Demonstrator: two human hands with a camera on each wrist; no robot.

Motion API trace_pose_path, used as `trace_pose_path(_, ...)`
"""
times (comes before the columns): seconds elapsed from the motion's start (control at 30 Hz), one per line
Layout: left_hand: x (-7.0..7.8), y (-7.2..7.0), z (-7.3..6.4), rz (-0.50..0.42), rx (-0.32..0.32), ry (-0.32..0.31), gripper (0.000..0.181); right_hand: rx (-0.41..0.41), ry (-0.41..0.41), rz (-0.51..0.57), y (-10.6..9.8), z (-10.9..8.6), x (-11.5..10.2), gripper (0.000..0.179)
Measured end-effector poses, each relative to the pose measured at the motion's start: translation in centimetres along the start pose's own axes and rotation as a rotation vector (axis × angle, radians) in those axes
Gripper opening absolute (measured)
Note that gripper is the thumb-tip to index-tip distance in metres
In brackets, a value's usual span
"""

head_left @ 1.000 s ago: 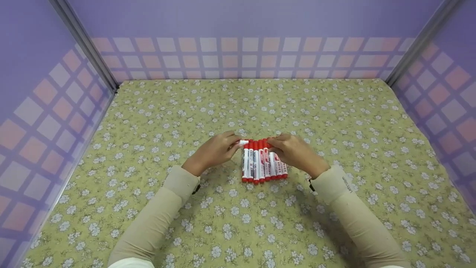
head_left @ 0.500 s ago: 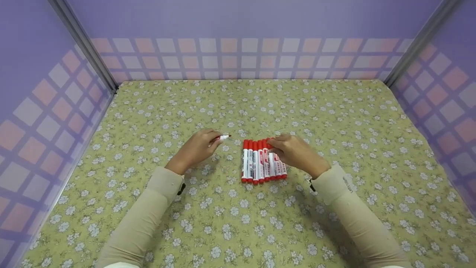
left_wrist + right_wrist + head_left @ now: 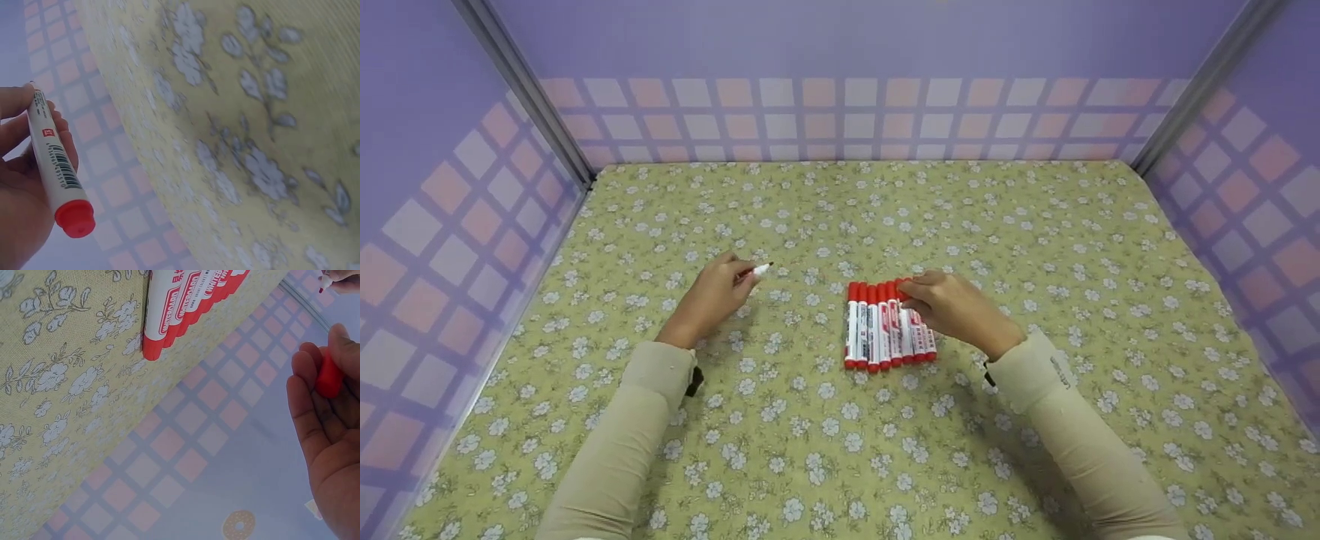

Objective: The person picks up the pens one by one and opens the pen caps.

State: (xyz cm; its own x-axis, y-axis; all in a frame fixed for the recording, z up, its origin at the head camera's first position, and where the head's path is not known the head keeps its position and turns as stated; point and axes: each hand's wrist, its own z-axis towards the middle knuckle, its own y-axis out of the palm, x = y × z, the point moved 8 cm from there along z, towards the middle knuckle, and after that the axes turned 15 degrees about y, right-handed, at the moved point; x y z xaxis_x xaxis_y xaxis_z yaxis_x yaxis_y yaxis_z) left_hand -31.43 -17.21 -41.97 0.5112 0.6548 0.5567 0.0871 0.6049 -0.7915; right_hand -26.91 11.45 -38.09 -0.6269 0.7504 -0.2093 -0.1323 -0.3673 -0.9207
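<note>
My left hand (image 3: 714, 291) pinches an uncapped whiteboard marker (image 3: 762, 269), its dark tip pointing right, above the cloth left of the row. In the left wrist view the marker (image 3: 48, 146) shows a white barrel, a barcode and a red end. A red marker cap (image 3: 330, 379) sits between the thumb and fingers of my right hand (image 3: 956, 306). That hand is over the upper right of a row of whiteboard markers (image 3: 874, 330), several side by side with white barrels and red caps; it hides some of their caps.
A floral yellow-green cloth (image 3: 810, 465) covers the table. Purple panels with pink and white squares (image 3: 859, 124) stand at the back and both sides, joined by grey posts (image 3: 521, 90).
My left hand has carried the uncapped marker leftward, away from the row and my right hand. The right hand keeps its place with the cap. The row lies still.
</note>
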Motion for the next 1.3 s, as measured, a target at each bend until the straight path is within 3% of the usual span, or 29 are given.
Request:
trace_pose_path(0.2, -2.5, -0.9, -0.8, 0.011, 0.018, -0.105, 0.03, -0.003, -0.005, 0.008, 0.0, 0.0, 0.0, 0.018)
trace_pose_path(0.47, -5.6, -1.9, -2.6, -0.061, 0.04, -0.273, 0.031, -0.015, 0.0, 0.013, 0.1, -0.1, 0.0, 0.014)
trace_pose_path(0.67, -7.1, -2.6, -3.9, -0.042, 0.028, -0.394, 0.033, -0.034, 0.024, 0.023, 0.3, -0.1, 0.3, 0.015)
trace_pose_path(0.97, -8.3, -3.2, -4.9, -0.059, 0.042, -0.44, 0.034, -0.049, 0.034, 0.03, 0.4, -0.1, 0.3, 0.017)
trace_pose_path(1.3, -8.8, -3.4, -5.4, -0.02, 0.027, -0.468, 0.035, -0.041, 0.018, 0.019, 0.5, -0.1, 0.2, 0.018)
